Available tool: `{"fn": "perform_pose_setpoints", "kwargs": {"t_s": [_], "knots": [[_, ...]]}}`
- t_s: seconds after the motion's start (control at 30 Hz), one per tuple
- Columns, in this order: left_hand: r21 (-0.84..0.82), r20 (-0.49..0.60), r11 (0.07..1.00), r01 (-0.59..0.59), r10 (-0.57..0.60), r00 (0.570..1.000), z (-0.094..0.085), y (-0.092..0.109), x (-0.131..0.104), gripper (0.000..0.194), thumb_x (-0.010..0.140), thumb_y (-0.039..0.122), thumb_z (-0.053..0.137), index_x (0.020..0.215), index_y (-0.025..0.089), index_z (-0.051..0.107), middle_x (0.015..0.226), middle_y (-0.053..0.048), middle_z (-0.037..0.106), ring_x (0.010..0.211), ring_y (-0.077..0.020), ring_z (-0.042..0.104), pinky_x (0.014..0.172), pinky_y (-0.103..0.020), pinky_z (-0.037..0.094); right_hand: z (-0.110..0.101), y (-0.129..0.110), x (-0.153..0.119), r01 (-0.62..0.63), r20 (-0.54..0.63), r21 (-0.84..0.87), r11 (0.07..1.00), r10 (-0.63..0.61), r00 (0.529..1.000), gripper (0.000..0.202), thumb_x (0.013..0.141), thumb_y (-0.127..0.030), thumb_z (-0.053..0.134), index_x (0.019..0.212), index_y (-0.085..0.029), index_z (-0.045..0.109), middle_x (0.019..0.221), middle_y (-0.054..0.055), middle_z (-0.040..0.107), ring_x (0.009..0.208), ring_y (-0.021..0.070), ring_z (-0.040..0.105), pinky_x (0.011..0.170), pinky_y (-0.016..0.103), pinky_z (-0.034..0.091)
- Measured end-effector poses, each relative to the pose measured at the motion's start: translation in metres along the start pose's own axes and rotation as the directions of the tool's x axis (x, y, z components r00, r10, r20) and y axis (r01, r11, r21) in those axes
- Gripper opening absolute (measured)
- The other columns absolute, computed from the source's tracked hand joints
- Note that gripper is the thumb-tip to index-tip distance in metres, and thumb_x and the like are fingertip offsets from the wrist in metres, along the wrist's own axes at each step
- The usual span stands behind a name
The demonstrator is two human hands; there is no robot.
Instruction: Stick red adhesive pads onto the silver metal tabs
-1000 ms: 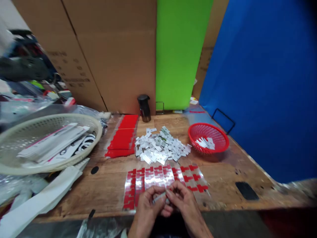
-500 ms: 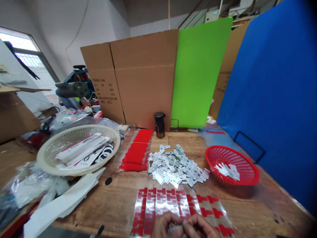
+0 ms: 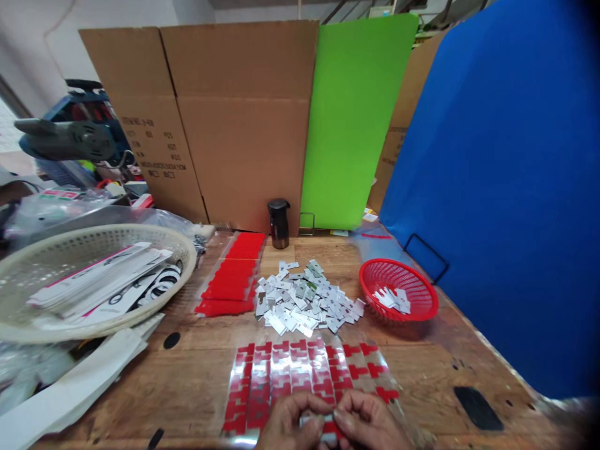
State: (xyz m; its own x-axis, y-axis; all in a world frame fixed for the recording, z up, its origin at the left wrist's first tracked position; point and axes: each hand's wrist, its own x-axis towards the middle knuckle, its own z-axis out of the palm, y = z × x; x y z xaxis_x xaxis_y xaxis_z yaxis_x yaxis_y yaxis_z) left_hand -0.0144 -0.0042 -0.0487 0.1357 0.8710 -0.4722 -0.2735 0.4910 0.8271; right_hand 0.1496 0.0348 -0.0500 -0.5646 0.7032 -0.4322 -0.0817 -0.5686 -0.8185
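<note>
My left hand (image 3: 295, 422) and my right hand (image 3: 368, 422) meet at the bottom centre, over the near part of clear strips (image 3: 290, 378) bearing red T-shaped pieces. Between the fingertips of both hands is a small pale metal piece (image 3: 328, 430) with some red on it, partly hidden by the fingers. Beyond the strips lies a loose pile of small silvery plates (image 3: 304, 300). Left of the pile, more red strips (image 3: 232, 275) are stacked. A red basket (image 3: 424, 294) at the right contains several pale plates (image 3: 394, 300).
A cream basket (image 3: 185, 247) with printed cards is at the left, near white paper (image 3: 79, 387). A dark jug (image 3: 279, 224) stands before cardboard (image 3: 244, 137) and a green board (image 3: 356, 125). A blue board (image 3: 506, 187) borders the right side.
The view has shifted, so the table's things appear farther left and slightly higher. Both hands stay together at the small piece, where red now shows between the fingers.
</note>
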Motion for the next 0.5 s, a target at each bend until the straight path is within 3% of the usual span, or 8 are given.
{"fn": "perform_pose_setpoints", "kwargs": {"t_s": [0.1,0.17,0.27,0.33,0.37,0.43,0.5], "knots": [[0.191,-0.066,0.977,-0.098,0.112,0.991,-0.004,0.007,-0.003,0.046,0.068,0.053,0.063,0.094,0.016,0.065,0.076,-0.008,0.069,0.066,-0.0188,0.065,0.061,-0.027,0.049,-0.013,-0.012,-0.003,0.015,-0.056,0.046,0.999,-0.013,0.998,0.036,0.066,-0.045,0.071,0.067,-0.014,0.052,0.049,-0.003,0.056,0.036,0.0044,0.045,0.036,0.014,0.029],[0.415,-0.158,0.882,-0.223,0.311,0.937,-0.009,0.012,-0.004,0.037,0.073,0.045,0.06,0.1,0.02,0.066,0.094,-0.009,0.07,0.086,-0.0227,0.065,0.077,-0.032,0.05,-0.023,-0.029,-0.004,0.125,-0.196,0.147,0.981,-0.095,0.976,0.031,0.069,-0.04,0.071,0.066,-0.015,0.052,0.05,-0.004,0.056,0.036,0.0041,0.045,0.036,0.014,0.032],[0.691,-0.086,0.643,-0.331,0.528,0.845,-0.018,0.012,0.0,0.034,0.078,0.036,0.057,0.109,0.026,0.063,0.116,-0.01,0.063,0.11,-0.0264,0.056,0.095,-0.04,0.042,-0.037,-0.06,0.0,0.438,-0.454,0.273,0.857,-0.287,0.844,0.024,0.066,-0.034,0.074,0.076,-0.018,0.058,0.061,-0.003,0.062,0.051,0.0072,0.055,0.05,0.017,0.046],[0.805,0.038,0.453,-0.383,0.605,0.795,-0.025,0.004,0.006,0.035,0.079,0.033,0.056,0.114,0.028,0.06,0.126,-0.01,0.056,0.12,-0.0286,0.047,0.098,-0.047,0.039,-0.041,-0.076,0.008,0.543,-0.499,0.228,0.808,-0.382,0.778,0.028,0.07,-0.04,0.069,0.087,-0.019,0.06,0.076,0.001,0.065,0.056,0.0086,0.056,0.054,0.021,0.048],[0.845,0.102,0.35,-0.403,0.636,0.765,-0.027,-0.001,0.011,0.038,0.079,0.032,0.056,0.116,0.028,0.058,0.129,-0.01,0.054,0.123,-0.0299,0.043,0.098,-0.051,0.038,-0.041,-0.08,0.013,0.543,-0.489,0.152,0.826,-0.414,0.768,0.032,0.072,-0.044,0.066,0.092,-0.019,0.06,0.083,0.003,0.065,0.057,0.0098,0.057,0.055,0.023,0.048],[0.877,0.233,0.163,-0.453,0.679,0.696,-0.032,-0.011,0.018,0.041,0.077,0.031,0.059,0.118,0.027,0.056,0.128,-0.01,0.055,0.125,-0.0313,0.041,0.097,-0.054,0.038,-0.04,-0.082,0.024,0.469,-0.443,-0.17,0.867,-0.492,0.749,0.033,0.076,-0.044,0.061,0.096,-0.018,0.06,0.087,0.005,0.064,0.061,0.0127,0.058,0.056,0.027,0.048],[0.882,0.317,0.027,-0.47,0.703,0.636,-0.035,-0.019,0.024,0.044,0.077,0.031,0.059,0.12,0.026,0.054,0.128,-0.01,0.055,0.125,-0.0315,0.041,0.096,-0.055,0.038,-0.04,-0.077,0.036,0.375,-0.338,-0.582,0.721,-0.634,0.695,0.025,0.08,-0.037,0.057,0.093,-0.016,0.061,0.088,0.006,0.064,0.071,0.017,0.059,0.067,0.032,0.048]]}}
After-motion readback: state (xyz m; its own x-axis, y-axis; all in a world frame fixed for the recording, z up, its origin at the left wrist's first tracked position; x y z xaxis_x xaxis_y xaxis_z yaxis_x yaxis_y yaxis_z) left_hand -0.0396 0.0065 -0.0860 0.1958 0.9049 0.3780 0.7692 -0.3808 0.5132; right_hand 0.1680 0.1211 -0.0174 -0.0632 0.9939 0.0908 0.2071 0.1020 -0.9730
